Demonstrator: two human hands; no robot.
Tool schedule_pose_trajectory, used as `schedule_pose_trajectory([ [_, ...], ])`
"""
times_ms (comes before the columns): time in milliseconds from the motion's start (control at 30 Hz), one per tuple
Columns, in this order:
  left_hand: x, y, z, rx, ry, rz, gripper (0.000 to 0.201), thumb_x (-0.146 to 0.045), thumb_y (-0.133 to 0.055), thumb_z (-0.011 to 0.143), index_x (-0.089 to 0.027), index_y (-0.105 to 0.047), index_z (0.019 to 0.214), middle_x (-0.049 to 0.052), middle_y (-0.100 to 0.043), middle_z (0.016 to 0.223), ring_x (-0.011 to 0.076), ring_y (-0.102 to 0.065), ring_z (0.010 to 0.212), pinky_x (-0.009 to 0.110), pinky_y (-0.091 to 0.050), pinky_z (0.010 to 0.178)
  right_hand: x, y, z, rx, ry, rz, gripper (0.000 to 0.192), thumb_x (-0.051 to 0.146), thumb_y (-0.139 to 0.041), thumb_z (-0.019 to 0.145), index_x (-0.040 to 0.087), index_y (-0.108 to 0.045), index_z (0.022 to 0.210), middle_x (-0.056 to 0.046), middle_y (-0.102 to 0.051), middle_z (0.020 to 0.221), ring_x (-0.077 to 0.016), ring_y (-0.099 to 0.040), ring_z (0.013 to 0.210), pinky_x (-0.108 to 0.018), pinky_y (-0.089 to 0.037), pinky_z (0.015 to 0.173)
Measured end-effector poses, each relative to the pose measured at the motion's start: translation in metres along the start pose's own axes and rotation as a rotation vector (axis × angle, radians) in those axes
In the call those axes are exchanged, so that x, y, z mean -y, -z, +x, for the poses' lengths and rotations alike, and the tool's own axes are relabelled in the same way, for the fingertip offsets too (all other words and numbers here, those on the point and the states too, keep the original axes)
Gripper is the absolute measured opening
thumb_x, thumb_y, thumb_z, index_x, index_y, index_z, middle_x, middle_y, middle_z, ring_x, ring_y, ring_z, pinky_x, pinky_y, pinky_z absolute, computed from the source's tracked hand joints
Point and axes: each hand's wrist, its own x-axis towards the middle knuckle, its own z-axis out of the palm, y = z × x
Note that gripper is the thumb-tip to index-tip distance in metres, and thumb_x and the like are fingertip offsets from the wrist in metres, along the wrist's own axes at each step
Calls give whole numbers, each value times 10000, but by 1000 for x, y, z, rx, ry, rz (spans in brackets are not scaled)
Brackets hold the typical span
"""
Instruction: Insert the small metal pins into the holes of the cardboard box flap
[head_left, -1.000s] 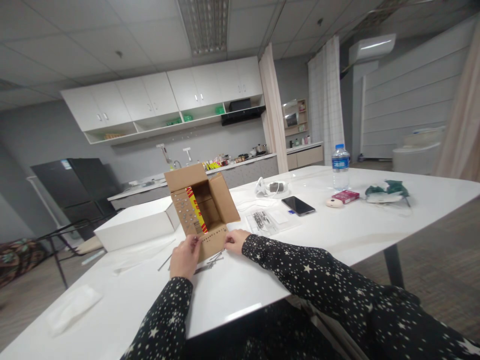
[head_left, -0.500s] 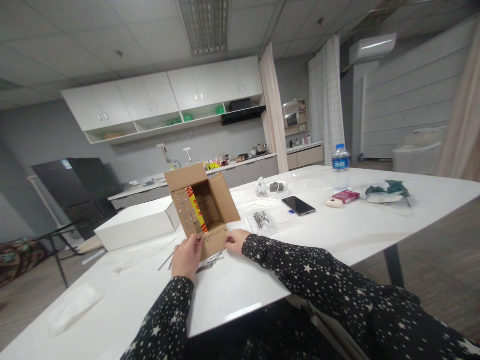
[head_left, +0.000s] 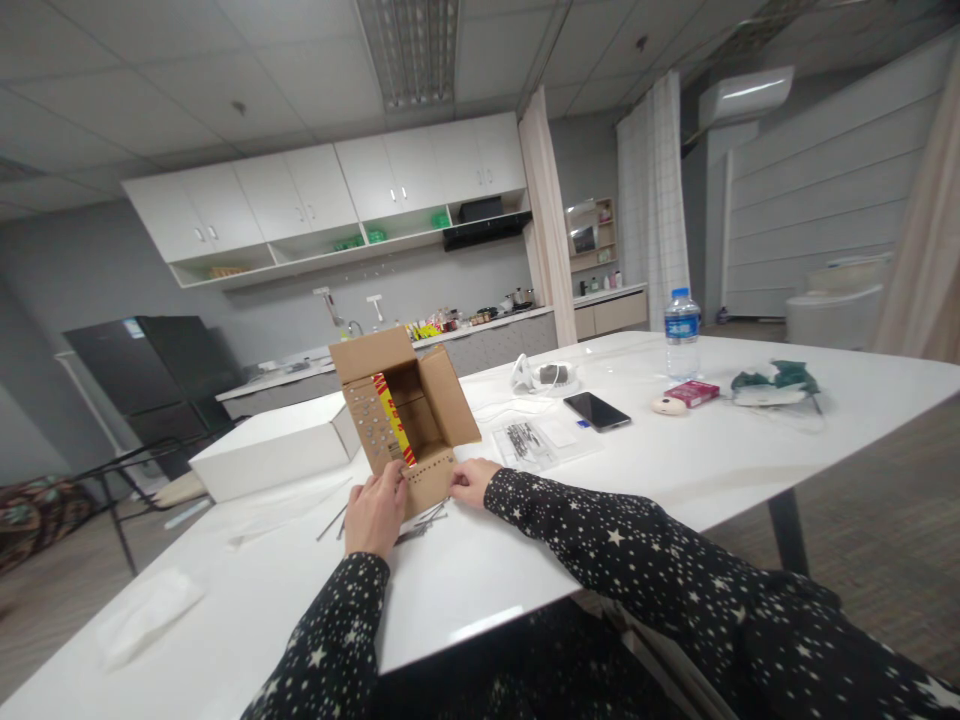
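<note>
An open cardboard box (head_left: 429, 400) lies on its side on the white table (head_left: 525, 560), its opening facing me and a red and yellow strip inside. Rows of small metal pins dot its left flap (head_left: 373, 425) and bottom flap (head_left: 431, 478). My left hand (head_left: 375, 513) has its fingertips pinched on what looks like a thin nail, pressed where these two flaps meet. My right hand (head_left: 471, 482) grips the right end of the bottom flap. Several loose nails (head_left: 424, 520) lie on the table between my hands.
A flat white box (head_left: 270, 450) sits left of the cardboard box. To the right lie a clear bag of small parts (head_left: 525, 442), a phone (head_left: 596, 410), a water bottle (head_left: 681, 333), a red pack (head_left: 691, 392) and green-handled tools (head_left: 776, 380). A folded white cloth (head_left: 146, 615) lies near left.
My left hand has crept up and slightly right, bringing its fingertips against the corner of the flaps. My right hand and the box have stayed put.
</note>
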Motion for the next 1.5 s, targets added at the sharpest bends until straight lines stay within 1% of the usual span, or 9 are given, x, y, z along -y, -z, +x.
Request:
schedule_pose_trajectory([
  [67,-1,1,0,-12,-9,4,320,-308,-342,879,-219,-507,1138,48,-682,843,180,-601,837,308,-362,771,0,0,0,6,8,3,232,348,-540,736,217,-691,854,-13,-670,798,-135,-577,701,-225,-374,587],
  [233,2,-1,0,-36,-69,-4,308,-295,-352,883,-249,-564,1100,42,-689,903,169,-594,858,295,-355,775,2,2,-2,1,0,1,238,353,-537,731,211,-688,848,-18,-666,782,-140,-571,695,-228,-367,572],
  [333,4,-2,0,-32,-82,-24,339,-299,-349,885,-264,-564,1145,43,-689,939,172,-592,866,298,-356,768,2,3,-2,19,-3,5,238,350,-533,733,218,-688,855,-13,-665,782,-134,-566,685,-223,-364,565],
  [467,5,-2,0,-29,-102,-35,358,-315,-345,889,-266,-571,1163,46,-692,916,178,-589,869,302,-357,748,2,3,-1,23,0,-3,233,340,-537,738,216,-689,864,-12,-668,790,-132,-574,692,-218,-367,569],
  [600,5,-2,-1,-33,-117,-37,355,-335,-347,891,-255,-599,1127,48,-689,906,186,-586,866,312,-355,731,2,4,-2,24,4,4,232,334,-541,739,219,-692,872,-9,-674,799,-134,-584,700,-218,-378,580],
  [767,4,-5,-2,-39,-107,-53,348,-357,-353,888,-249,-627,1074,56,-668,950,187,-574,894,314,-360,737,2,3,-1,7,3,0,228,336,-540,729,227,-696,855,-5,-675,792,-138,-587,698,-224,-384,588],
  [1000,6,-8,-2,5,-97,-73,323,-356,-387,869,-284,-643,1053,56,-619,968,176,-560,900,303,-385,744,1,4,-2,18,7,21,230,330,-533,725,232,-696,853,-4,-674,782,-132,-584,687,-221,-399,597],
  [1233,2,-3,-3,11,-68,-77,335,-361,-365,875,-248,-643,1024,60,-622,978,182,-558,919,305,-390,752,4,5,-2,23,-8,14,235,339,-536,730,233,-697,863,-5,-677,797,-134,-587,698,-220,-399,598],
  [1500,5,-5,-2,-3,-47,-128,293,-311,-361,873,-223,-607,1005,60,-633,982,180,-570,909,314,-394,777,2,3,-1,12,3,-9,233,336,-536,728,230,-698,858,-10,-682,811,-146,-595,717,-229,-399,603],
])
